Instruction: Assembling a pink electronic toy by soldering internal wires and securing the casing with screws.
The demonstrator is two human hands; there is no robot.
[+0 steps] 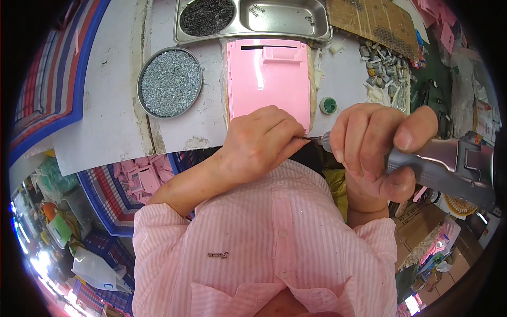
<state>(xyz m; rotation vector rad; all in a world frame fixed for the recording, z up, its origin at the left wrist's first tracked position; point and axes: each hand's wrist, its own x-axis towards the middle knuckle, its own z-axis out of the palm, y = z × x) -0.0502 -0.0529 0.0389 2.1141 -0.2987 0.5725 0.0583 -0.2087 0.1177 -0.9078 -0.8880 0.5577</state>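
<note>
A pink plastic panel [266,84] lies on the table in front of me, with a raised block and a dark slot at its far end. My left hand [264,134] is at the panel's near edge, its thumb and fingertips pinched at the driver's tip; anything between them is too small to make out. Held sideways in my right hand [377,145] is a grey electric screwdriver [449,169], its thin bit pointing left to the left fingertips. A small tub of green stuff [328,105] stands right of the panel.
A round dish [171,115] of small silvery screws [171,79] stands left of the panel. Beyond it, a metal tray [285,20] holds dark springs [207,16]. Small metal and white parts [383,74] lie at right, near cardboard [375,24]. Blue crates [97,195] flank the table's left.
</note>
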